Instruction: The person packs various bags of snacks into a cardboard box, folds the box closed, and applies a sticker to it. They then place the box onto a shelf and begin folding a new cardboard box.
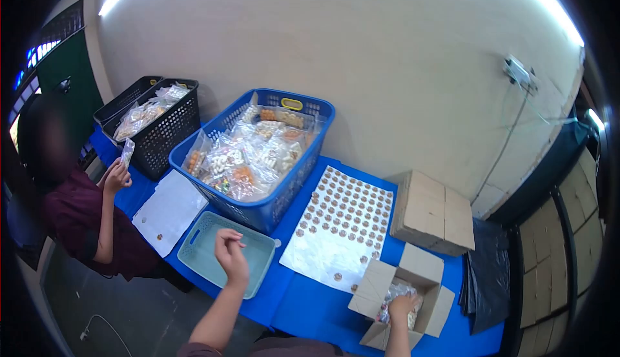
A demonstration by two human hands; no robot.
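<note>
My left hand (231, 257) is raised above a pale green plastic tray (187, 254), fingers half curled and slightly apart, and I see nothing held in it. Inside an open cardboard box (374, 283) at the lower right, my right hand (402, 308) closes on a clear plastic packet (391, 297); its fingertips are partly hidden among the packets. To the left of the box lies a white sheet (316, 254) bearing rows of small round brown stickers (349, 206), with a few scattered ones near its lower edge.
A large blue basket (261, 212) full of filled clear packets (245, 157) stands behind the tray. Black baskets (169, 124) are farther left. A co-worker (77, 208) holds a small packet (128, 153) near another white sheet (171, 205). A closed carton (433, 212) and black plastic bags (487, 273) are at right.
</note>
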